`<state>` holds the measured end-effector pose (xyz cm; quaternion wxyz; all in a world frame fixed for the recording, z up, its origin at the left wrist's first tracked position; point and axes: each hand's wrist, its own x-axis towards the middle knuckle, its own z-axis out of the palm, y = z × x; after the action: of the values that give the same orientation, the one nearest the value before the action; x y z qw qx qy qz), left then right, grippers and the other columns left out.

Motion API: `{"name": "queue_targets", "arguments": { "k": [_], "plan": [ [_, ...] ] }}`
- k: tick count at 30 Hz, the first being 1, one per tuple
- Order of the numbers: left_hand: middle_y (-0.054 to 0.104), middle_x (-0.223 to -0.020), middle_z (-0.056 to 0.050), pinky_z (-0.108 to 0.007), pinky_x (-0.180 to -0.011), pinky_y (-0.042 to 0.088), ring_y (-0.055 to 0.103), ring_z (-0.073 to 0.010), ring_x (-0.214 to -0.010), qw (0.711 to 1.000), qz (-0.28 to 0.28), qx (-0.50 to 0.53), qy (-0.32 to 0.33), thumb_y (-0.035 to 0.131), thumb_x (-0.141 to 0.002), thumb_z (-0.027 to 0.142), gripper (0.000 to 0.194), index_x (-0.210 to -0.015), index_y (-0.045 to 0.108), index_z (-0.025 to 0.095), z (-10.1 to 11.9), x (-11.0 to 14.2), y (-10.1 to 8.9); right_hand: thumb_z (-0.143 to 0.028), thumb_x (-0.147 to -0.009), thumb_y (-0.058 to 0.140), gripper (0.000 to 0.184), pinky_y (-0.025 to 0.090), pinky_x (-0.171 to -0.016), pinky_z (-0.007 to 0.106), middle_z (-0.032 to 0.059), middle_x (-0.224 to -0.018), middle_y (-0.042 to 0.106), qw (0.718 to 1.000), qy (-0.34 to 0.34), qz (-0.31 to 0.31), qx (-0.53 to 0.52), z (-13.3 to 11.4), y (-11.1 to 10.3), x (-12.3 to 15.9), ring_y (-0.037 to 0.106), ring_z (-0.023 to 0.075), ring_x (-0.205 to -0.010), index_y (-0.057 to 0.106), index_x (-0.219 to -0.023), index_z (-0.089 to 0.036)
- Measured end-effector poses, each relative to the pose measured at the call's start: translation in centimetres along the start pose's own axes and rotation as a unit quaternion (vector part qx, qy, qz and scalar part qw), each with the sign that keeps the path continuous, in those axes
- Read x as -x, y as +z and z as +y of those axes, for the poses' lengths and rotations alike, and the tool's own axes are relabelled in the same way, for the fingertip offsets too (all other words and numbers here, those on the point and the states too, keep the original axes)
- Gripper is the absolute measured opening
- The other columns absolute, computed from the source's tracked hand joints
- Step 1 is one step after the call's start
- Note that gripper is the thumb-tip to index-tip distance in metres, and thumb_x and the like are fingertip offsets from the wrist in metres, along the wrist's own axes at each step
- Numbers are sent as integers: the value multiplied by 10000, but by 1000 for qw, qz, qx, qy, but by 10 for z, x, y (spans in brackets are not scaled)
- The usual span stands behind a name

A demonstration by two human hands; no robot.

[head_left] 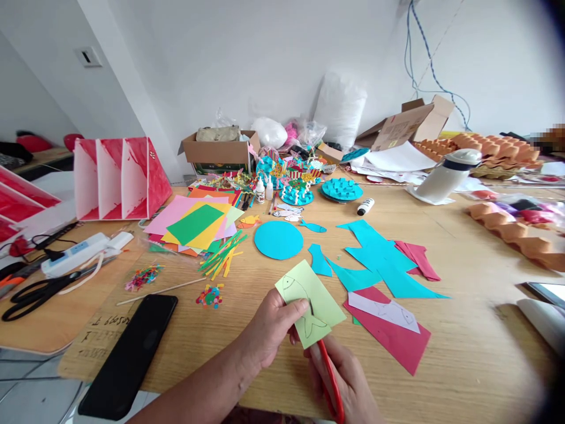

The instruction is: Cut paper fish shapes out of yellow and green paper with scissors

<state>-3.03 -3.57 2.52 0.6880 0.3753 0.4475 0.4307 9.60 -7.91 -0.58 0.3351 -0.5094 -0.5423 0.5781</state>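
Observation:
Pinched between thumb and fingers of my left hand (276, 321) is a light green paper sheet (327, 309) with a fish outline drawn on it. My right hand (346, 377) grips red-handled scissors (330, 377) at the sheet's lower edge; their blades are hidden behind the paper. Just beyond lies a blue paper circle (278, 240), with a small blue paper fish (313, 226) and an orange one (248, 221) near it. To the right are blue paper offcuts (377, 256) and a dark pink sheet (395, 341) under a white strip (384, 311) bearing another fish drawing.
A black phone (130, 356) lies at front left, near black scissors (42, 291) and a power strip (75, 253). Coloured paper sheets (161, 221) are stacked behind. Glue bottles (260, 191), a cardboard box (220, 152) and a white jug (448, 176) stand farther back.

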Motion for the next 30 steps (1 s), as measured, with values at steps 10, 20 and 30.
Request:
{"name": "queue_targets", "arguments": {
  "k": [10, 20, 30],
  "plan": [
    [476, -536, 40, -178, -373, 253, 394, -62, -427, 1000, 11, 12, -13, 598, -676, 350, 215, -725, 521, 155, 2, 0, 0, -585, -801, 443, 445, 260, -411, 206, -54, -487, 376, 999, -26, 1, 30, 7, -3, 0, 327, 113, -454, 595, -863, -171],
    [491, -534, 34, -176, -372, 253, 406, -62, -426, 1000, 20, 15, -8, 604, -675, 375, 244, -708, 515, 150, -1, 1, -1, -574, -805, 438, 436, 277, -443, 212, -50, -532, 344, 998, -49, 20, 33, -1, -1, 1, 298, 112, -476, 605, -775, -173],
    [466, -515, 43, -183, -386, 273, 410, -70, -424, 999, 50, -5, -4, 598, -677, 367, 225, -675, 517, 156, -2, 2, -1, -623, -784, 430, 475, 240, -364, 198, -53, -412, 405, 999, -29, 16, 34, 1, 2, 3, 328, 98, -382, 576, -683, -182]
  ]
}}
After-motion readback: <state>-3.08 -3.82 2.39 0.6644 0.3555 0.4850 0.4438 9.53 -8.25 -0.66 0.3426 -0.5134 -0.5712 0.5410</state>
